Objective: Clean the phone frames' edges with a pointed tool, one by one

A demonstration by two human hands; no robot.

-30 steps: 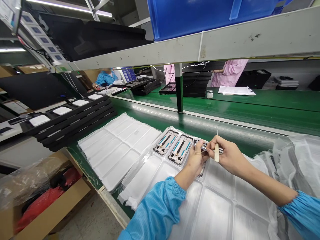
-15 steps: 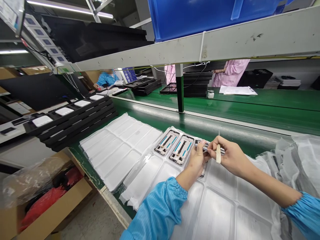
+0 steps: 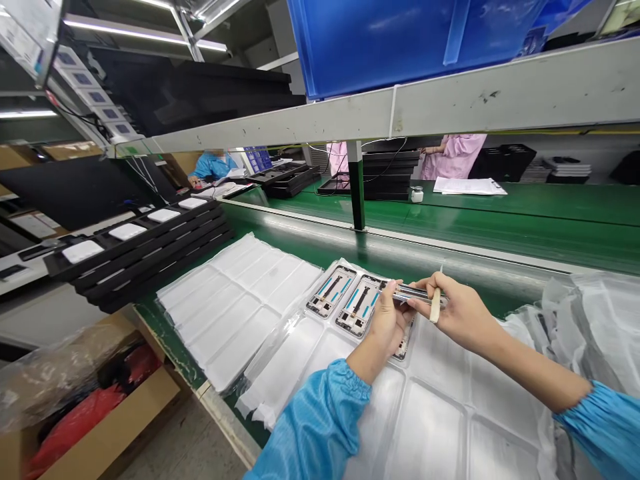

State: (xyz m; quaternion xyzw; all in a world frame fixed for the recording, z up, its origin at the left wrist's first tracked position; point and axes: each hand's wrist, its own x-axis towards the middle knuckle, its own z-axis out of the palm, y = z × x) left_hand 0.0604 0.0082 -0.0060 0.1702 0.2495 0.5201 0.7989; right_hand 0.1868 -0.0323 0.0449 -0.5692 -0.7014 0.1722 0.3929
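A phone frame [image 3: 411,293], seen nearly edge-on, is held up over the trays by both hands. My left hand [image 3: 385,323] is closed around its near end, with the thumb on top. My right hand [image 3: 460,310] is closed at the other end, its fingers against the frame. It also grips a tool with a pale flat handle [image 3: 435,307], whose thin tip sticks up past the knuckles; its exact kind is unclear. Two phone frames with blue strips, a left one [image 3: 331,291] and a right one [image 3: 361,305], lie in tray pockets. Another frame [image 3: 401,347] is partly hidden below my left hand.
A white pocketed tray [image 3: 235,300] lies to the left, beside stacked black trays [image 3: 150,247]. Crumpled white sheets [image 3: 595,320] are at right. A shelf beam [image 3: 450,93] bearing a blue bin [image 3: 380,47] crosses overhead, with a post [image 3: 357,190] below. People work beyond.
The held phone frame has tilted, so more of its long metallic edge shows between my hands. Both hands stay nearly in place. The camera view has shifted slightly.
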